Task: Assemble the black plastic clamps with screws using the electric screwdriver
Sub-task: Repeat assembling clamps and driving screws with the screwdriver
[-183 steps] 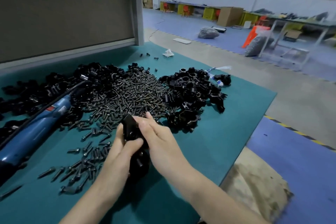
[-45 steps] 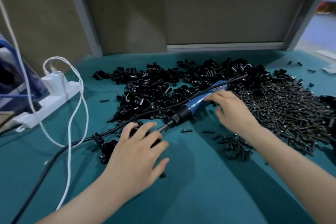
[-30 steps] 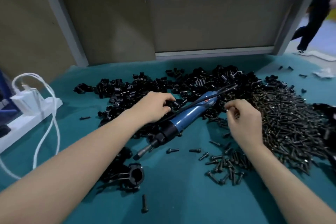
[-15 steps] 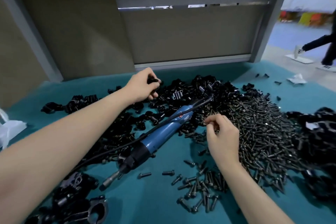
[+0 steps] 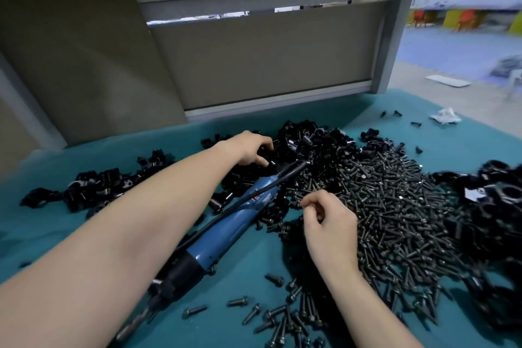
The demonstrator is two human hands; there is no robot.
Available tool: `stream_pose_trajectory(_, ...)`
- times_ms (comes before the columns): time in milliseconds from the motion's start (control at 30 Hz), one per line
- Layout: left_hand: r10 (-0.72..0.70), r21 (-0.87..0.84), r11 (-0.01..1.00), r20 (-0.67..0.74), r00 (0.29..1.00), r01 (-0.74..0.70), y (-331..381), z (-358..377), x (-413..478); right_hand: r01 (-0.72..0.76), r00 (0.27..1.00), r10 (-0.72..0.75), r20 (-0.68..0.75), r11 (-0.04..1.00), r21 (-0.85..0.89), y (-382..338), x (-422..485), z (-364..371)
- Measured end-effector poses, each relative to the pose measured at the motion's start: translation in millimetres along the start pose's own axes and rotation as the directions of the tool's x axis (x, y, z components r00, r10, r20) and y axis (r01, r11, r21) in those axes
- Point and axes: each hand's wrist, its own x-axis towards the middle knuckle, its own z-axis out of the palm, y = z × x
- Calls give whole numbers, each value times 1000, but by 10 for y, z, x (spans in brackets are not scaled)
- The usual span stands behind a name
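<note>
- Black plastic clamps (image 5: 310,144) lie in a loose heap at the far side of the green mat (image 5: 84,234). More are strewn to the left, and another heap sits at the right edge.
- They look light, stiff and moulded. In a heap they probably hook into one another, so lifting one may drag its neighbours. The ring body is the best place to hold, leaving the screw hole free.
- The screws (image 5: 395,206) are small, hard and likely to roll, so pinch one by the shank just under the head.
- The electric screwdriver (image 5: 226,229) is the heavy, rigid item. Grip it round the blue barrel, and expect its black cable to tug.
- The left hand (image 5: 251,150) reaches into the near edge of the far clamp heap, fingers curled round a clamp piece.
- The right hand (image 5: 330,223) sits at the near-left edge of the screw pile. Thumb and forefinger pinch together, seemingly on one screw, though it is too small to be sure.
- Neither hand holds the screwdriver. It lies between the two forearms, with its bit towards the near left and its tail just beside the left hand.
</note>
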Motion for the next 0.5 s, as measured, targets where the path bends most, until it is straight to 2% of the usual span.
stream_pose_trajectory(67,20,-80,997,-9,1000,-20,-70,-20,-107,-14,1000,14,2,1000,6,2,3,-4)
stream_pose_trajectory(167,41,-150,986,-186,982,-70,-132,-77,-369,-24,1000,25,0,1000,19,-37,-15,-33)
stream_pose_trajectory(233,2,-200,977,-335,942,-73,-102,-189,-637,14,999,-11,-49,998,56,-143,-22,-91)
stream_pose_trajectory(300,-88,-385,915,-478,874,-119,62,-299,-981,79,993,-65,-103,987,141,-327,-1,-181)
stream_pose_trajectory(333,-127,-538,821,-498,858,-191,189,-315,-1197,110,992,-94,-84,970,215,-444,6,-228)
stream_pose_trajectory(400,-160,-793,507,-471,867,-337,466,-228,-1691,142,982,-178,61,914,381,-703,-29,-291)
stream_pose_trajectory(467,-201,-935,132,-350,915,-329,688,-4,-2178,87,936,-241,258,866,493,-873,-151,-326)
stream_pose_trajectory(500,-219,-956,-6,-285,933,-293,767,127,-2382,30,903,-254,346,840,541,-894,-250,-338)
